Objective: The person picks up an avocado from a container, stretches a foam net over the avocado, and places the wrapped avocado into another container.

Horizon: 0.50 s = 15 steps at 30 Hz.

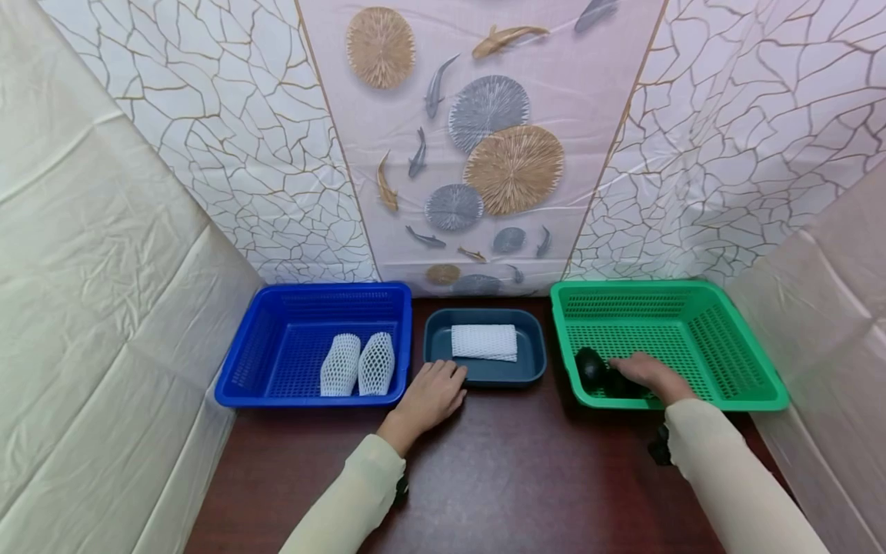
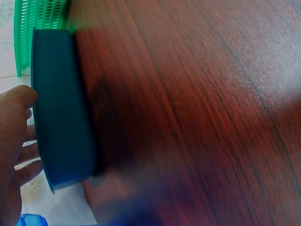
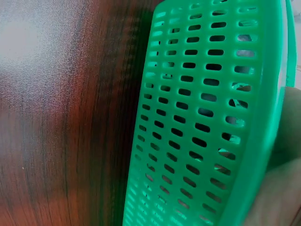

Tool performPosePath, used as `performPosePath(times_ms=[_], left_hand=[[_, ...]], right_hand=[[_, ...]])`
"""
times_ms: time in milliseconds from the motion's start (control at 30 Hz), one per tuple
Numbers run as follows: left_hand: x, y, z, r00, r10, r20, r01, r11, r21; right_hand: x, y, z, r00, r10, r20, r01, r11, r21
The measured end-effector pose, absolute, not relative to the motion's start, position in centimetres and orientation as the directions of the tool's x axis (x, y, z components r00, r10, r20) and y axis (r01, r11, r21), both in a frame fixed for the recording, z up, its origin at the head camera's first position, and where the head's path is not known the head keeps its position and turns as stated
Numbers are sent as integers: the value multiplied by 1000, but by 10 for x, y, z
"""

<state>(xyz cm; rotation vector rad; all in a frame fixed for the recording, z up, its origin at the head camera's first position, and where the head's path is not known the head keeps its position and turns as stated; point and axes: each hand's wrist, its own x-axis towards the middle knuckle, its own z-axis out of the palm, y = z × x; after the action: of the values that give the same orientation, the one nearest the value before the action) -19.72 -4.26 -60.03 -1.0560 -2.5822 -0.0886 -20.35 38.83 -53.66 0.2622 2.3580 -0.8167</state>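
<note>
My left hand [image 1: 431, 392] rests at the near left rim of a dark blue-grey tray [image 1: 432, 346], its fingers loosely extended. In the left wrist view, the fingers [image 2: 29, 153] lie at that tray's edge. A folded white foam net sleeve [image 1: 484, 342] lies in the tray. Inside the green basket [image 1: 623, 286], my right hand [image 1: 654, 375] is over a dark thing [image 1: 623, 385], partly covered by it. Beside it sits a dark, glossy, egg-shaped thing [image 1: 590, 368], avocado-like. The right fingers' grip is hidden; the basket's wall blocks most of the right wrist view.
At left stands a blue basket [image 1: 314, 290] with two white foam net sleeves, a left one [image 1: 341, 365] and a right one [image 1: 377, 364]. All three containers stand along the back of a brown wooden table [image 1: 505, 477]. Patterned cloth [image 1: 477, 154] hangs behind, and pale cloth covers both sides.
</note>
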Motion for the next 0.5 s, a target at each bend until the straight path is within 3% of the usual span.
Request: performPosePath(times_ms=[333, 500], left_hand=[[-200, -43, -603, -623, 671, 403, 702, 706, -90], [-201, -44, -603, -616, 694, 372, 707, 696, -126]], right_hand=[[-215, 382, -534, -785, -4, -619, 321, 853, -412], [-220, 382, -529, -736, -22, -676, 379, 815, -439]])
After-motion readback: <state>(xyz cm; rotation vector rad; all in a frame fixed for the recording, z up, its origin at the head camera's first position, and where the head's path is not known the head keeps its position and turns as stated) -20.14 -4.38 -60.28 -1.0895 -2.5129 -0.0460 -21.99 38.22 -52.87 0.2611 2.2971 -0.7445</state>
